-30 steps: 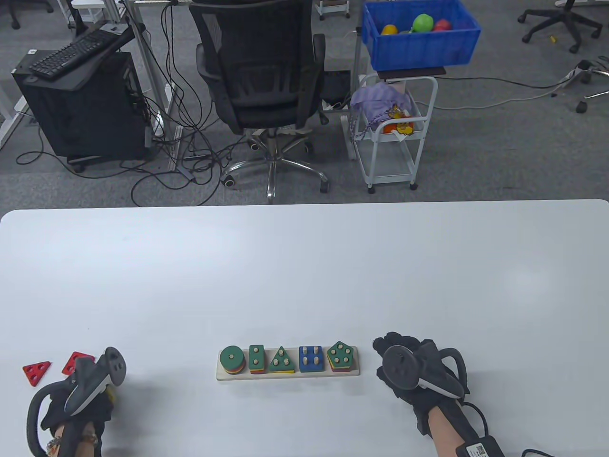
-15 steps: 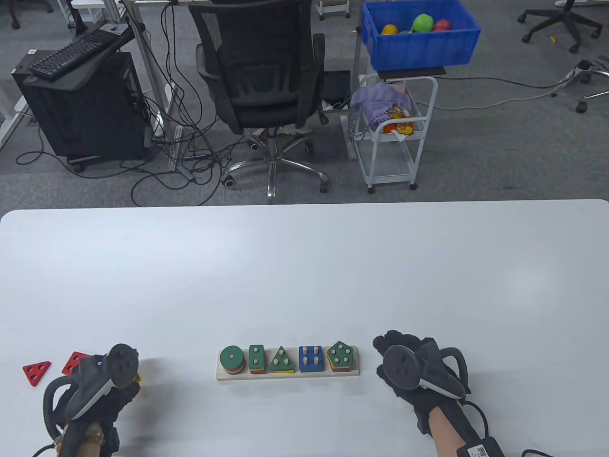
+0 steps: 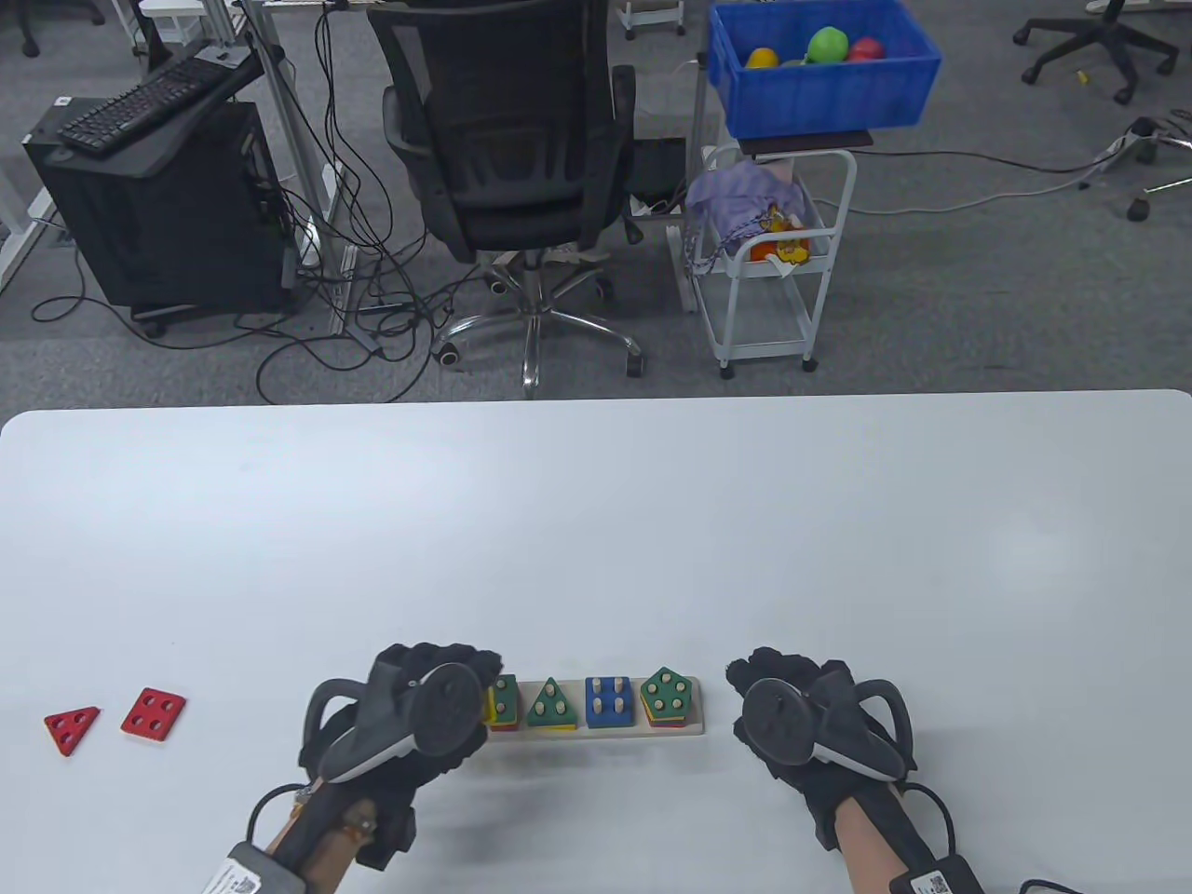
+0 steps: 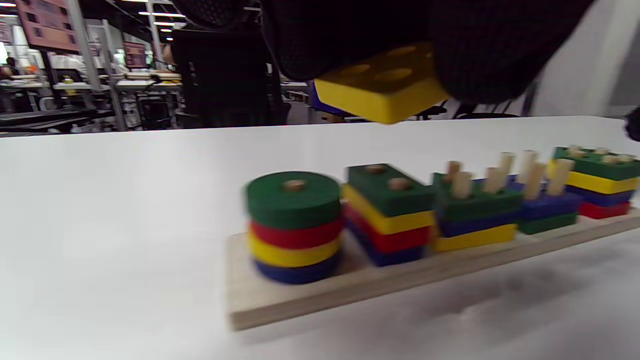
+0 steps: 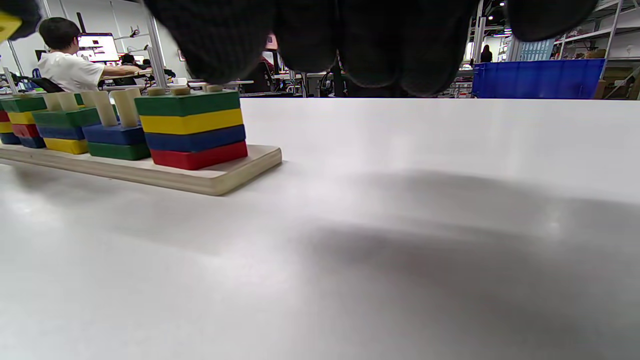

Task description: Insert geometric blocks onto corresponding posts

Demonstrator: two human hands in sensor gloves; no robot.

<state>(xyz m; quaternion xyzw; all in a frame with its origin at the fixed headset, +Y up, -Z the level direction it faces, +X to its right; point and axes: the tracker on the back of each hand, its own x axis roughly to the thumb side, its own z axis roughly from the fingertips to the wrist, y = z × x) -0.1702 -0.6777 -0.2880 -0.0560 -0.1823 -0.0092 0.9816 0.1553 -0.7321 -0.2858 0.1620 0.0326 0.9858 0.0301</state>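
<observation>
Four holes in yellow block [image 4: 382,90], gripped in my left hand [image 3: 424,717] above board [image 4: 320,295]; tilt could jam it on square's posts [image 4: 520,172]. Right hand [image 3: 805,722]: finger state unclear

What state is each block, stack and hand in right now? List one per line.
Yellow block: held in the air by the left hand.
Right hand: holds nothing.
Circle stack: four blocks.
Square stack: two blocks, posts exposed.
Red square, red triangle: loose on table.
</observation>
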